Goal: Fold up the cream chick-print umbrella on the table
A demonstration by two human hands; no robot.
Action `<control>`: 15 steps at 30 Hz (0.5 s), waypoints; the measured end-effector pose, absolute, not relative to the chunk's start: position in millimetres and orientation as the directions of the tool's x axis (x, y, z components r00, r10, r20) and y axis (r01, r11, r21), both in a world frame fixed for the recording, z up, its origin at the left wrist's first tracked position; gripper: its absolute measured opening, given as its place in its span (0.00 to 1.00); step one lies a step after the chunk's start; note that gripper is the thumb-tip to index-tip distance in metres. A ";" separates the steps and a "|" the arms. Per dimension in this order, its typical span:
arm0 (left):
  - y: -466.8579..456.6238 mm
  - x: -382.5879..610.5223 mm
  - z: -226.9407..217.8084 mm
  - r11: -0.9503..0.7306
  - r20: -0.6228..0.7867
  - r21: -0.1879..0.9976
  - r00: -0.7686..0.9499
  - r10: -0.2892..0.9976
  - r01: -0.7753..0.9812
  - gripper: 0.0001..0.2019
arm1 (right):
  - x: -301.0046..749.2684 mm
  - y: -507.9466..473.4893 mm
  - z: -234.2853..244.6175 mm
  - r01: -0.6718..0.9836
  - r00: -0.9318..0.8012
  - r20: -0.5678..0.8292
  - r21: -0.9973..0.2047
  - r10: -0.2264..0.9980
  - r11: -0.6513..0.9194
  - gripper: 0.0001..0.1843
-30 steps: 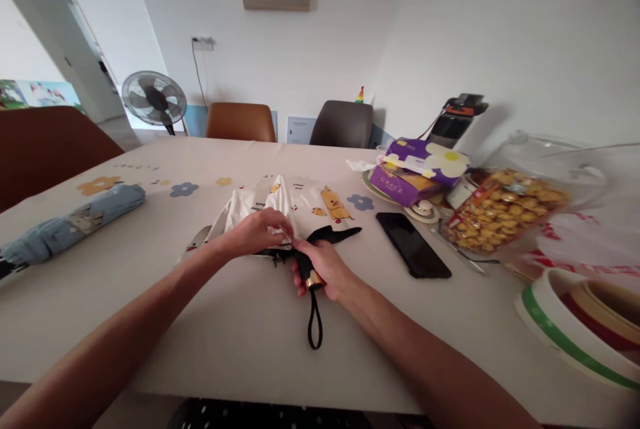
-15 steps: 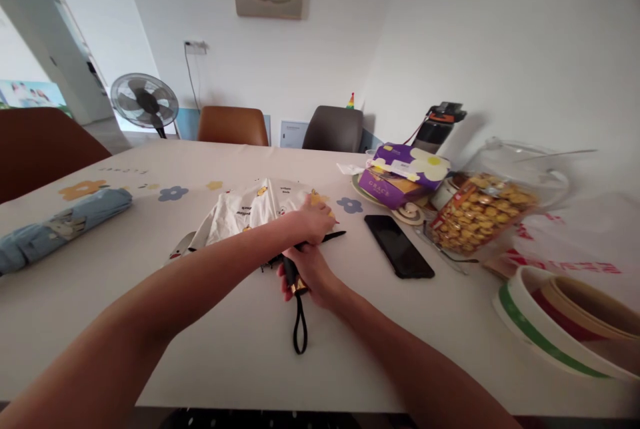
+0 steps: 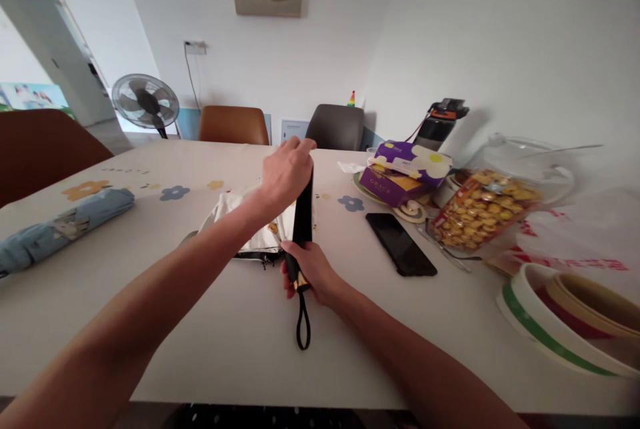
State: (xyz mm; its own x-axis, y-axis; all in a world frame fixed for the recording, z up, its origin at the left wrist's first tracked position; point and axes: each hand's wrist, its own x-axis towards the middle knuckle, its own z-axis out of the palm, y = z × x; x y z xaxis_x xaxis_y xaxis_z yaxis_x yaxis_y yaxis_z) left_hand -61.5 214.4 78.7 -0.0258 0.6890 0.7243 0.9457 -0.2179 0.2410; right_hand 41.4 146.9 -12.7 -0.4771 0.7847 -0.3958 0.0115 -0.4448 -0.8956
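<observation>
A folded white umbrella with yellow duck prints lies on the table in front of me. My right hand is closed round its black handle, whose wrist loop trails toward me. My left hand is raised above the umbrella, pinching the end of the black closing strap and holding it taut, straight up from the handle end.
A folded blue umbrella lies at the far left. A black phone lies right of the white umbrella. Behind it are a purple box, a snack bag, bowls and a flask. Chairs and a fan stand beyond the table.
My left hand went from the umbrella's cloth to the black strap at the right, then lifted it up and away. The right hand stayed on the handle.
</observation>
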 end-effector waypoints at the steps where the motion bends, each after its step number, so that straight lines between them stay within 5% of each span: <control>1: 208.6 -68.6 81.4 -0.220 0.750 0.233 -0.031 0.661 0.947 0.15 | 41.4 147.1 -12.3 0.003 -0.473 -0.396 -0.894 0.787 -0.448 0.14; 11: 142.2 -108.5 72.1 -0.369 0.906 0.371 -0.244 0.347 0.852 0.12 | 46.2 149.3 -7.5 -0.113 -0.448 -0.399 -0.863 0.800 -0.493 0.06; 15: 125.8 -132.9 51.8 -0.341 0.800 0.588 -0.466 0.377 0.734 0.12 | 54.6 152.4 -0.2 0.096 -0.366 -0.223 -0.975 0.904 -0.202 0.08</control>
